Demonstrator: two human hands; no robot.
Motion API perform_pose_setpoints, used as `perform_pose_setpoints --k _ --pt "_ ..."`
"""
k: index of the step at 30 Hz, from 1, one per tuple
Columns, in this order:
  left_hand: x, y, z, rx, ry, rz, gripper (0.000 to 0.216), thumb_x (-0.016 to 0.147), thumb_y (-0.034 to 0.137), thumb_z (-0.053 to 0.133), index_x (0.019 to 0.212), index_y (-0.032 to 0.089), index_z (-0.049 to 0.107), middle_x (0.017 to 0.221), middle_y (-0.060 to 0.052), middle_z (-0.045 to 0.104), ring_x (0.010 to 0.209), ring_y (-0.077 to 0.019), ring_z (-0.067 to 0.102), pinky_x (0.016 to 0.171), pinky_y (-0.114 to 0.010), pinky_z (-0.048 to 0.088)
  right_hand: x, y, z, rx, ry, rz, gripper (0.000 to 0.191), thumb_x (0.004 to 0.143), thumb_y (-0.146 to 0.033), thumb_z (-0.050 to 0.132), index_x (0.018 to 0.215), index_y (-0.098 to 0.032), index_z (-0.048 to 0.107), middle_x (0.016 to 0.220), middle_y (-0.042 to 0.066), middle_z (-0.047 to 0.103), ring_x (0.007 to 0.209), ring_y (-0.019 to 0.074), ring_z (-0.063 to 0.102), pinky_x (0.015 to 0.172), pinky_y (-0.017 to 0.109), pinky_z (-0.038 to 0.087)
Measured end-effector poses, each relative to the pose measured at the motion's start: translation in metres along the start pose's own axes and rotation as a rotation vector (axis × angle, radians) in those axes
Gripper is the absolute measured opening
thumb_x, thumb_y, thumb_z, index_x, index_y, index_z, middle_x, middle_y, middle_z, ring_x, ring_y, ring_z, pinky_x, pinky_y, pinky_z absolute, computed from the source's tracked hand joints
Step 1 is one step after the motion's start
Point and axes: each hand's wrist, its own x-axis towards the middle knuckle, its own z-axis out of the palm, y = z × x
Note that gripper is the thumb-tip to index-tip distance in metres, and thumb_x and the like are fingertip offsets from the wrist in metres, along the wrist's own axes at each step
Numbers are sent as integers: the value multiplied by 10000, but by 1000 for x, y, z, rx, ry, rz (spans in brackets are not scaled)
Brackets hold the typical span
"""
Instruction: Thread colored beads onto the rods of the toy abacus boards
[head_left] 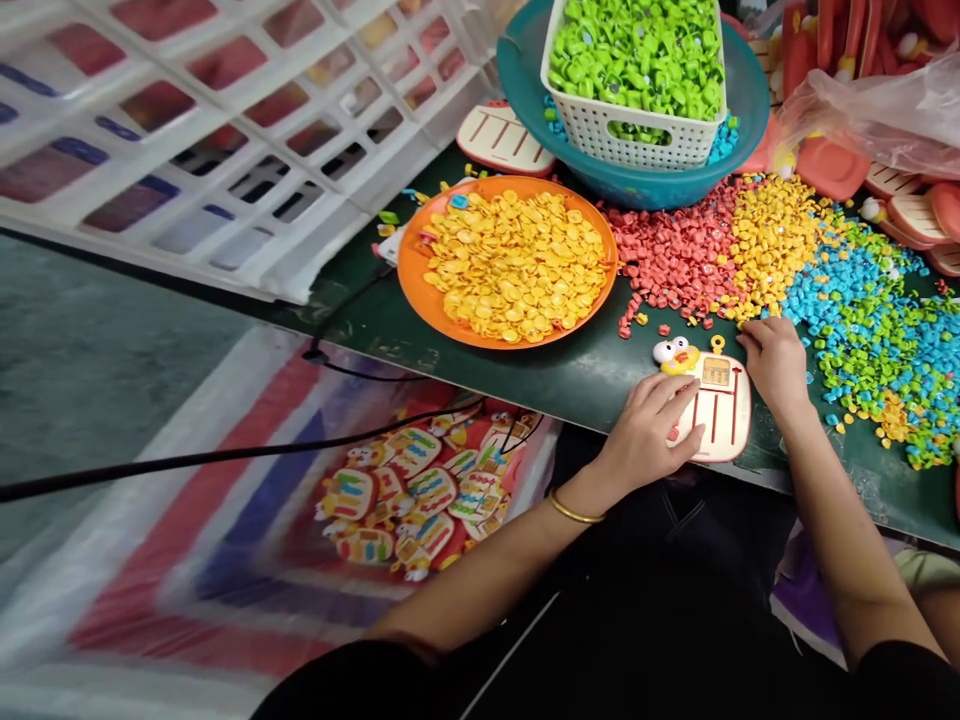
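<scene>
A cream toy board (724,420) with a red rim, slots and a yellow duck-like head with bulging white eyes (677,352) lies at the table's near edge. My left hand (651,432) rests on its left side, fingers stretched out and thumb apart. A small yellow ring-shaped part (718,344) sticks out at the board's top. My right hand (778,368) is by the board's upper right corner, its fingers curled together close to the loose yellow pieces (776,230). Whatever its fingertips may hold is hidden.
Red pieces (675,245) and mixed blue and green pieces (862,320) lie heaped. Behind are an orange plate (409,275) of yellow discs and a teal basin (517,80) with a white basket (645,140). A white crate (292,270) stands left; finished-looking boards (427,490) lie below, near a black cable (225,460).
</scene>
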Motion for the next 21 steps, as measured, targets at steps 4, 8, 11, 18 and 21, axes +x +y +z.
perform_pose_setpoints --k 4,8,11,18,21 --pt "-2 -2 4 -7 80 -34 404 856 382 645 1157 119 585 1141 -148 618 1113 -291 534 1001 -465 464 8 4 -4 -48 -5 7 102 879 -267 609 887 -189 674 908 114 639 926 282 519 813 405 435" --pt "-3 1 6 18 74 -91 365 845 412 646 1078 137 593 1084 -137 613 1063 -288 537 956 -457 473 -1 -1 -15 -23 57 15 101 887 -255 594 853 -195 667 860 90 650 891 263 548 810 401 447" --pt "-1 6 3 47 10 -95 412 872 403 607 1200 155 589 1195 -128 626 1144 -296 525 975 -448 442 -29 -9 -20 89 146 -54 145 920 -285 581 979 -213 692 917 78 671 892 238 581 798 382 484" --pt "5 11 -4 46 -136 -18 476 958 326 463 1405 169 500 1413 -95 575 1294 -253 510 1099 -428 336 -64 -12 -12 136 128 -142 223 960 -247 531 1036 -269 739 976 72 661 918 214 594 781 370 535" --pt "6 11 -2 52 -137 -45 499 957 335 468 1421 151 480 1425 -109 563 1298 -256 509 1102 -422 340 -71 -16 -14 174 109 -114 234 951 -222 526 1014 -263 747 952 68 658 894 201 613 761 353 549"
